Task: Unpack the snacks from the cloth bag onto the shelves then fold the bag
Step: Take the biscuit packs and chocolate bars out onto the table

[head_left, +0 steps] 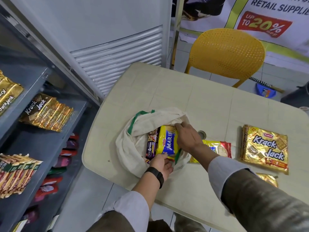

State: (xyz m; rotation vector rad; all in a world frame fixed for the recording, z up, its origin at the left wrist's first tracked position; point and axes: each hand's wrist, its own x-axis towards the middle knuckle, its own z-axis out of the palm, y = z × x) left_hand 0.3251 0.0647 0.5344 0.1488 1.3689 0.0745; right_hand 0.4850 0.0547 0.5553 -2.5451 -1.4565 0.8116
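Observation:
A cream cloth bag [133,148] with green trim lies open on the pale table [200,101]. Inside it sit a yellow-and-blue Marie pack [167,143] and a dark Hide & Seek pack [151,145]. My right hand [187,138] grips the far end of the Marie pack at the bag's mouth. My left hand [161,165], a black band on its wrist, holds the pack's near end together with the bag's edge. On the table to the right lie another Marie pack [217,149] and a gold Krack Jack pack [265,148].
Grey shelves [55,131] on the left hold gold Krack Jack packs [47,112] and red-and-green packs [15,174]. A yellow chair [227,54] stands behind the table. A second gold pack [269,179] peeks out by my right sleeve. A blue dustpan [265,91] lies on the floor.

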